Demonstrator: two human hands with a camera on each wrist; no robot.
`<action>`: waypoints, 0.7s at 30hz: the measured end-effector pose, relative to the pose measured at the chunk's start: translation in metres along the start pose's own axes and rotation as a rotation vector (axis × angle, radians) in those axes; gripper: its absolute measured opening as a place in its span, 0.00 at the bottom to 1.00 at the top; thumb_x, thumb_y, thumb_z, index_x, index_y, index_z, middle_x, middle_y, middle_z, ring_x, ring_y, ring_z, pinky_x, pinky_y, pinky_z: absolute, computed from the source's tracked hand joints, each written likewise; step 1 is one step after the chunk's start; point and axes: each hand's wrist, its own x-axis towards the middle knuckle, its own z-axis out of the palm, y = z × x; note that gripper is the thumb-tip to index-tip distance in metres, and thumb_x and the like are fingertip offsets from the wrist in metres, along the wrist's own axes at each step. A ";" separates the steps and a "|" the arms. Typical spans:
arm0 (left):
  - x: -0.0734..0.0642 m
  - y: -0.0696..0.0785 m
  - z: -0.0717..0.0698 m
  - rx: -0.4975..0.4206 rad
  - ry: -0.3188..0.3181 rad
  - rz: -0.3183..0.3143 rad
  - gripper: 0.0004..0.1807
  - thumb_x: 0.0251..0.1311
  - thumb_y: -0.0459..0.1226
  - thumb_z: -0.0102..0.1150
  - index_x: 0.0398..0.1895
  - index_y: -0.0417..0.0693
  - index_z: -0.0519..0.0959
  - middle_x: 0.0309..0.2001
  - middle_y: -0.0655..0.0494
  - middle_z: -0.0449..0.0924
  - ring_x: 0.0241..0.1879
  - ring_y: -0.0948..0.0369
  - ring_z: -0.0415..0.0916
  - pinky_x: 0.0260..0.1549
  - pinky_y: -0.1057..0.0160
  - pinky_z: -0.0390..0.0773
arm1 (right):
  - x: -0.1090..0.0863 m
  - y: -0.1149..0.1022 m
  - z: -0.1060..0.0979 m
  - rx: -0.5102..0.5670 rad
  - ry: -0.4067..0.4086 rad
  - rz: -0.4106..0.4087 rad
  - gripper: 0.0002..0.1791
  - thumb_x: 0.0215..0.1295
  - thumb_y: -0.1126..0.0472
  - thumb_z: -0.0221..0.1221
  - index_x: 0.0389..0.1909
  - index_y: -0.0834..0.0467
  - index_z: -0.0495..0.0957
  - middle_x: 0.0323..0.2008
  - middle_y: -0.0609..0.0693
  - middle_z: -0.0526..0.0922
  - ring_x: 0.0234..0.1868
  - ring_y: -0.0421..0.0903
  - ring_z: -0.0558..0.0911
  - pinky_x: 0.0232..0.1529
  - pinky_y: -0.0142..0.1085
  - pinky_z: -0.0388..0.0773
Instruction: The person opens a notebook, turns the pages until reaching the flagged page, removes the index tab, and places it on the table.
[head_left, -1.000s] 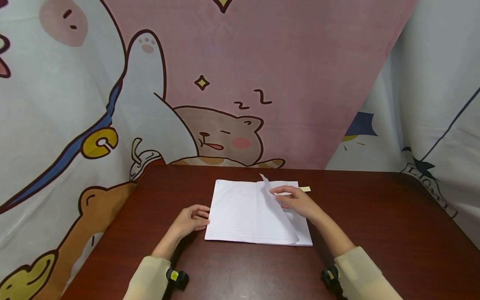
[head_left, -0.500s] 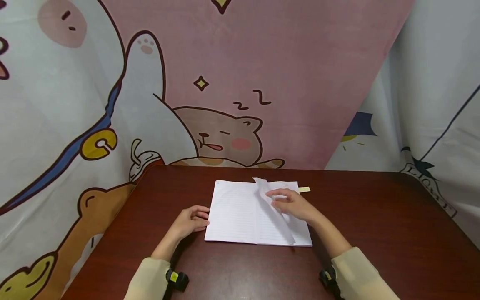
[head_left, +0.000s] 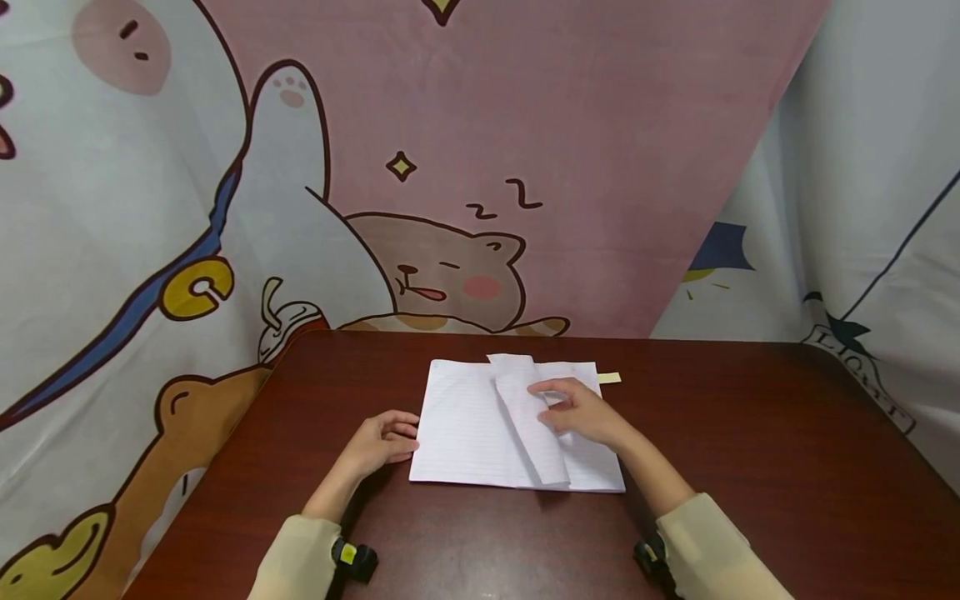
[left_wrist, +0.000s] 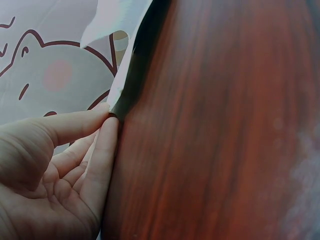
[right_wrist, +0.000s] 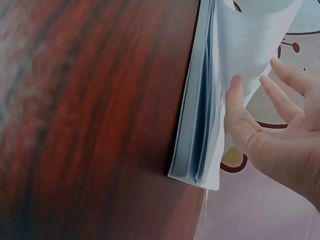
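An open notebook with lined white pages lies on the brown table. At its left edge, the thumb and a finger of my left hand pinch the margin, as the left wrist view confirms with the hand beside the paper. One page stands raised and curled over the middle. My right hand touches this page from the right with extended fingertips. In the right wrist view, the thumb of the hand rests against the curled page, above the notebook's thick edge.
A pale yellow tab sticks out from the notebook's upper right side. The dark wooden table extends around it. Behind stands a cartoon-printed cloth. Each wrist wears a small black camera.
The raised page has swung leftward and curled over toward the left side. My right hand has followed it slightly left. My left hand stays at the notebook's left edge.
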 end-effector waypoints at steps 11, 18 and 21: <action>0.001 0.000 0.000 0.004 0.002 0.001 0.24 0.61 0.28 0.64 0.59 0.29 0.72 0.47 0.38 0.78 0.38 0.62 0.79 0.43 0.59 0.86 | 0.002 -0.002 0.007 -0.016 -0.001 0.053 0.26 0.65 0.66 0.63 0.63 0.67 0.72 0.57 0.70 0.73 0.42 0.46 0.82 0.39 0.38 0.83; 0.001 -0.001 0.000 -0.001 0.002 0.000 0.24 0.60 0.28 0.64 0.59 0.28 0.72 0.47 0.38 0.79 0.38 0.63 0.79 0.42 0.61 0.85 | 0.003 -0.003 0.010 -0.029 0.020 0.024 0.29 0.64 0.68 0.63 0.66 0.67 0.68 0.54 0.71 0.74 0.42 0.50 0.83 0.37 0.41 0.85; 0.001 -0.001 0.000 -0.003 0.000 0.002 0.24 0.60 0.28 0.64 0.59 0.28 0.72 0.47 0.38 0.79 0.38 0.64 0.79 0.41 0.62 0.85 | 0.003 -0.003 0.012 -0.024 0.034 0.038 0.31 0.64 0.69 0.63 0.67 0.67 0.66 0.54 0.72 0.74 0.43 0.52 0.83 0.38 0.43 0.86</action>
